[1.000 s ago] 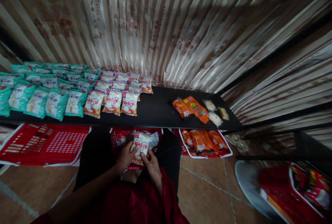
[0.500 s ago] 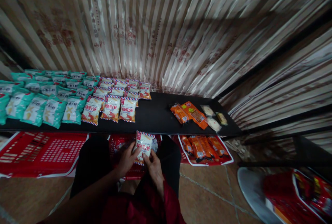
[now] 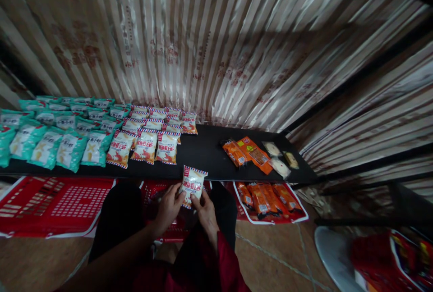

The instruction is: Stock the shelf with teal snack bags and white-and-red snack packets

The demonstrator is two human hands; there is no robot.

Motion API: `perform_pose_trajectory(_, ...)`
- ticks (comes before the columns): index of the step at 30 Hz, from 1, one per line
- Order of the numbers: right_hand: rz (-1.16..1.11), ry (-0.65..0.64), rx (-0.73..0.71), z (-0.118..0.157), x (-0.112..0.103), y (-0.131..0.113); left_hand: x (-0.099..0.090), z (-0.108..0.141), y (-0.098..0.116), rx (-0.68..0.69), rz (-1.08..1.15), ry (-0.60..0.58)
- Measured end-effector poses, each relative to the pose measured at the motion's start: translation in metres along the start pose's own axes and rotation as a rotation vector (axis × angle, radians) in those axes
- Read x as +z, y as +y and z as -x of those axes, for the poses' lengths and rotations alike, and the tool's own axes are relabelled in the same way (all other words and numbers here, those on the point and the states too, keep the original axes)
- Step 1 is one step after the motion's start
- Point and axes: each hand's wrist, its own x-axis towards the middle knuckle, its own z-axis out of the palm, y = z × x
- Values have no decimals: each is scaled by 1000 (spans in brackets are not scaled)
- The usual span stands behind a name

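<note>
Between my two hands, a white snack bag (image 3: 193, 184) with red lettering and a striped top edge stands upright in front of the black shelf's near edge. My left hand (image 3: 170, 204) is closed on its left side, and my right hand (image 3: 204, 211) grips its lower right, thumb on the front. Rows of matching snack bags (image 3: 145, 146) stand on the black shelf (image 3: 199, 157), up and to the left of my hands. Left of those, teal snack bags (image 3: 69, 148) stand in rows.
Orange snack packs (image 3: 250, 152) and small clear packets (image 3: 279, 166) lie on the shelf's right part. Below are an empty-looking red basket (image 3: 74, 204), a red basket (image 3: 275, 222) of orange packs, and another between my knees. A grey stool (image 3: 329, 251) stands lower right. A striped curtain (image 3: 209, 48) hangs behind.
Both hands have moved slightly up and to the right with the snack bag, closer to the shelf edge. My view has tilted up slightly.
</note>
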Motion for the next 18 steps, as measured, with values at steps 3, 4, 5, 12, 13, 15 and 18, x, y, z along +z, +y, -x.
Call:
perform_pose_trajectory(3, 86, 8, -31, -7, -3, 0, 0, -7, 4, -7, 4, 1)
perform_pose_trajectory(4, 113, 17, -45, -10, -4, 0, 0, -9, 6, -15, 6, 3)
perform_pose_trajectory(5, 138, 30, -59, -13, -5, 0, 0, -11, 8, -24, 8, 7)
perform_pose_trajectory(12, 243, 76, -129, -34, -9, -10, 1, -28, 20, -21, -55, 42)
perform_pose_trajectory(13, 247, 75, -132, -37, -9, -11, 1, -31, 21, -15, -71, 40)
perform_pose_trajectory(15, 249, 76, -140, -43, -10, -14, 1, -36, 24, 10, -104, 47)
perform_pose_trajectory(18, 254, 78, -152, -52, -11, -18, 3, -44, 29, 69, -160, 82)
